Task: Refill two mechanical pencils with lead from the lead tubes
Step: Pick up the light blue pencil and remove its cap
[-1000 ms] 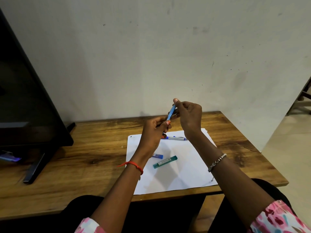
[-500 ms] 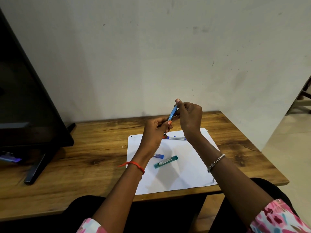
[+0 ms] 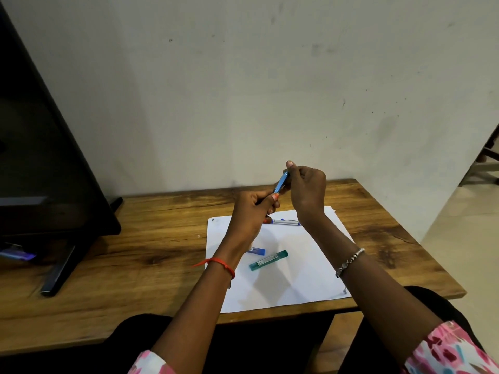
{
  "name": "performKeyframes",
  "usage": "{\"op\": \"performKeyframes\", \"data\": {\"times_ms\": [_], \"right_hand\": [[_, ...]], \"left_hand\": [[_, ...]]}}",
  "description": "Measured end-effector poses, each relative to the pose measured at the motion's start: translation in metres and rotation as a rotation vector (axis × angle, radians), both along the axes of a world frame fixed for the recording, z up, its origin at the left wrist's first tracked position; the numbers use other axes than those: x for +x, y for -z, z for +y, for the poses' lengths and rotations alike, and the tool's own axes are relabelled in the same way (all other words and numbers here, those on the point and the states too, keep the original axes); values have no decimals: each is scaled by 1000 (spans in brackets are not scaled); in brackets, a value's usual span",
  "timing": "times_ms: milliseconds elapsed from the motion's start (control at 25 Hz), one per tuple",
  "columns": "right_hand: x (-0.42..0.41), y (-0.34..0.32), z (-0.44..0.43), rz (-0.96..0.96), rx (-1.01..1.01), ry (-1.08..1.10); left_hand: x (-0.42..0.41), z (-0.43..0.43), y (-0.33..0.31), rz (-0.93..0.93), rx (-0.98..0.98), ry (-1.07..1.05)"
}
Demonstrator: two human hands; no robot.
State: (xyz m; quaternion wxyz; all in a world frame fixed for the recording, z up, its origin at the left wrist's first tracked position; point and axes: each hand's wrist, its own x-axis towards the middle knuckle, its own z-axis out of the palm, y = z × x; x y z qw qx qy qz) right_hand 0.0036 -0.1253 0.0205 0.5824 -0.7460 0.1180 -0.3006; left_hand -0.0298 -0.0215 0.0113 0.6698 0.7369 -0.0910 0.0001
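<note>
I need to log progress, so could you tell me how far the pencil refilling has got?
Nothing looks finished. In hand: both hands, left and right, hold the blue pencil above the table. Left: the second pencil lies untouched on the white paper, beside the green lead tube and the blue lead tube.

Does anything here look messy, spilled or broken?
Nothing stands out. The white paper lies slightly askew on the wooden table, with the teal lead tube, a blue tube and the second pencil loose on it. No spilled lead shows.
</note>
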Motion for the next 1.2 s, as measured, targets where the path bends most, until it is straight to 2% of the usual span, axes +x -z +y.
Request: {"op": "performKeyframes", "data": {"times_ms": [720, 800, 880, 960, 1040, 1200], "right_hand": [[2, -1, 0, 52, 88, -25], [5, -3, -6, 33, 184, -39], [11, -10, -33, -29, 401, -55], [13, -17, -62, -32, 475, -82], [10, -17, -71, 56, 497, -154], [7, -6, -58, 322, 662, -479]], "left_hand": [[0, -4, -2, 54, -32, 4], [-1, -1, 1, 64, -27, 18], [-4, 3, 6, 69, -27, 45], [-6, 8, 7, 81, -49, 25], [-2, 10, 5, 91, -77, 13], [-3, 4, 7, 104, -59, 12]]}}
